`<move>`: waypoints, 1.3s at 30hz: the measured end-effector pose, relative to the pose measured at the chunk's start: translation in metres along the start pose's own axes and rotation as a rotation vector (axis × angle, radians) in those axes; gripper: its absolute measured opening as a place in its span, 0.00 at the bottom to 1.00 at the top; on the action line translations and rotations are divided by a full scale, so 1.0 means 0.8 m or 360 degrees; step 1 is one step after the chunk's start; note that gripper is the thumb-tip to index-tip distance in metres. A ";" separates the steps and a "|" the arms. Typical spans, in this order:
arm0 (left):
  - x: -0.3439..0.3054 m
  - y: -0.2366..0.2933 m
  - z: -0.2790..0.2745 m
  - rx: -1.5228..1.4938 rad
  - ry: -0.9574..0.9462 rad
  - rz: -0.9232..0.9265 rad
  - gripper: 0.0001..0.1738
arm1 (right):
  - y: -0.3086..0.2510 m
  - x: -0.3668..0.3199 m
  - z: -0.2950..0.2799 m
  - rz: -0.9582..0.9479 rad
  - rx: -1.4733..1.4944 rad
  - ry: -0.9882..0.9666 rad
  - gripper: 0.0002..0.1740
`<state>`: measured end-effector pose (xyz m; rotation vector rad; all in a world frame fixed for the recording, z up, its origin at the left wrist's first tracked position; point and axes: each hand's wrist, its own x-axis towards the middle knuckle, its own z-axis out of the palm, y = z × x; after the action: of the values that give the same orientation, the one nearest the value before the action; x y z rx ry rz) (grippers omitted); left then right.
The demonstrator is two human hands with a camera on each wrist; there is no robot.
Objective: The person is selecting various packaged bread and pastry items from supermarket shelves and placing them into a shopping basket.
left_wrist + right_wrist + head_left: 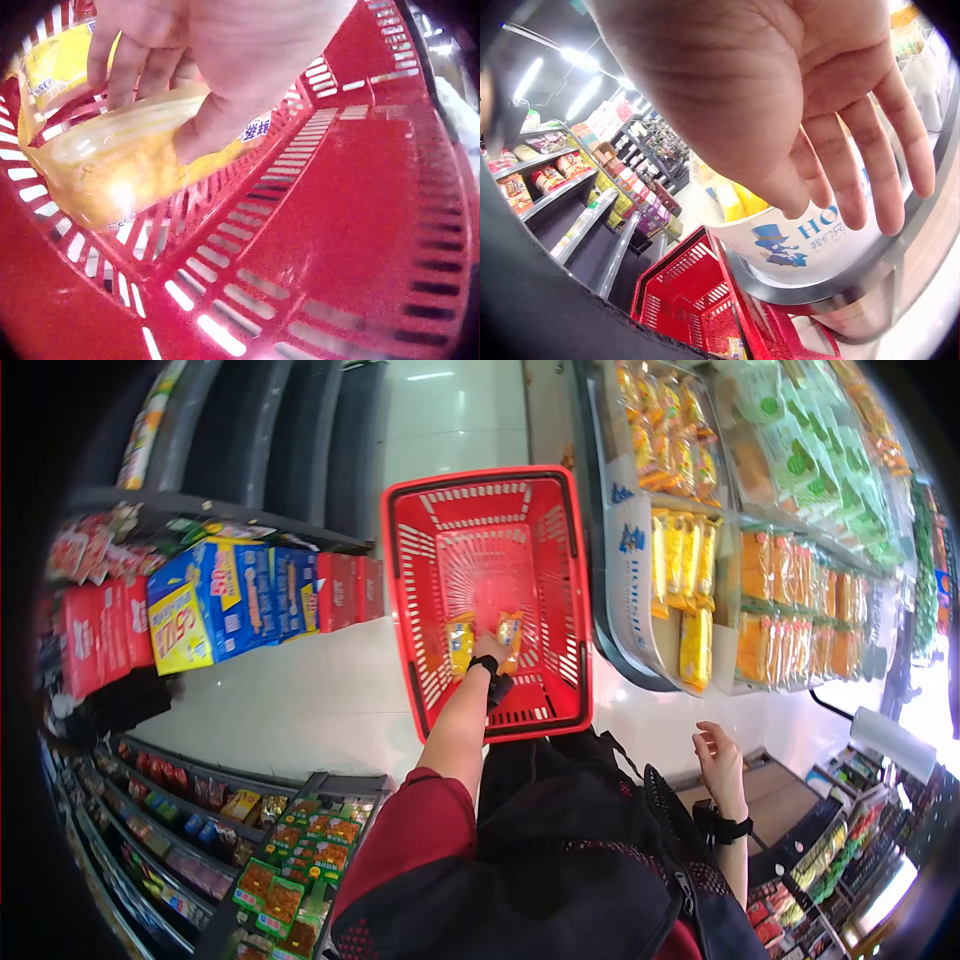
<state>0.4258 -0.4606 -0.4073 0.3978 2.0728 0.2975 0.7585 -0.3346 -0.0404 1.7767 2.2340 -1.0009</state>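
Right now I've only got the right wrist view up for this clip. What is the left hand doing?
Observer: The left hand pinches a yellow plastic-wrapped packet inside the red shopping basket.
Operator: Is that the only packet in there?
Observer: No, a second yellow packet lies in the basket, left of that hand in the head view.
Operator: And what is on that arm?
Observer: A short dark red sleeve.

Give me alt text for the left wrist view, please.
A person's left grip pinches a glossy yellow packet inside a red shopping basket with slotted walls. Another yellow packet shows at upper left.
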 end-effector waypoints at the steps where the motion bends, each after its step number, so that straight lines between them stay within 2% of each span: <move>1: -0.006 -0.007 -0.010 -0.0161 -0.0008 0.0005 0.32 | -0.005 0.006 0.006 -0.0084 0.0005 -0.0012 0.11; 2: -0.011 -0.005 -0.023 -0.0279 0.0090 -0.0037 0.28 | -0.014 0.014 0.009 -0.0126 0.0024 -0.0026 0.11; 3: -0.022 -0.004 -0.033 -0.0581 -0.0040 -0.0150 0.26 | -0.025 0.021 0.010 -0.0197 0.0024 -0.0061 0.12; 5: -0.030 -0.023 -0.045 -0.1405 -0.0346 0.0123 0.20 | -0.043 0.029 0.021 -0.0303 0.0053 -0.0114 0.12; 7: -0.091 0.002 -0.083 -0.1794 -0.0269 0.0128 0.15 | -0.056 0.040 0.032 -0.0497 0.0075 -0.0195 0.13; 9: -0.136 0.016 -0.122 -0.1627 -0.0114 0.0180 0.17 | -0.088 0.048 0.040 -0.0596 0.0087 -0.0222 0.14; 12: -0.216 0.044 -0.154 -0.1819 -0.0409 0.0386 0.25 | -0.128 0.049 0.043 -0.0867 0.0171 -0.0365 0.20; 13: -0.234 0.046 -0.165 -0.1925 -0.0509 0.0546 0.24 | -0.145 0.054 0.050 -0.1011 0.0234 -0.0358 0.24; 15: -0.262 0.064 -0.176 -0.1897 -0.0668 0.0634 0.24 | -0.153 0.070 0.069 -0.1111 0.0375 -0.0410 0.32; 19: -0.299 0.114 -0.171 -0.1794 -0.0897 0.0859 0.24 | -0.176 0.077 0.066 -0.0894 0.0735 -0.0834 0.39; 20: -0.304 0.124 -0.172 -0.1662 -0.0898 0.0906 0.24 | -0.180 0.078 0.069 -0.0896 0.0840 -0.0836 0.36; 23: -0.312 0.167 -0.144 -0.1451 -0.0907 0.1053 0.24 | -0.139 0.100 0.064 -0.0892 0.0994 -0.0648 0.31; 24: -0.311 0.168 -0.149 -0.1344 -0.0880 0.1059 0.25 | -0.134 0.108 0.066 -0.0798 0.1022 -0.0646 0.27; 27: -0.307 0.168 -0.167 -0.1239 -0.0859 0.1127 0.25 | -0.131 0.123 0.030 -0.0677 0.1271 -0.0434 0.26; 29: -0.299 0.167 -0.169 -0.1245 -0.0697 0.1101 0.24 | -0.121 0.143 -0.026 -0.0366 0.0658 -0.0096 0.24; 31: -0.293 0.155 -0.175 -0.1222 -0.0667 0.1061 0.24 | -0.091 0.182 -0.027 -0.0633 0.1438 0.0048 0.23; 33: -0.281 0.131 -0.178 -0.1280 -0.0578 0.0888 0.23 | -0.075 0.204 -0.033 -0.0607 0.0846 0.0424 0.24; 34: -0.279 0.118 -0.178 -0.1358 -0.0560 0.0854 0.22 | -0.072 0.207 -0.032 -0.0567 0.0556 0.0422 0.29; 35: -0.278 0.105 -0.178 -0.1358 -0.0560 0.0853 0.22 | -0.074 0.206 -0.027 -0.0567 0.0556 0.0421 0.29; 37: -0.275 0.079 -0.177 -0.1462 -0.0511 0.0734 0.21 | -0.076 0.202 -0.012 -0.0456 -0.0041 0.0342 0.33; 39: -0.272 0.061 -0.174 -0.1476 -0.0477 0.0707 0.21 | -0.067 0.208 0.003 -0.0510 -0.0203 0.0351 0.35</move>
<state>0.4175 -0.5095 -0.1488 0.2900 1.3400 1.3076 0.6588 -0.2036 -0.0981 1.5767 2.7149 -0.7147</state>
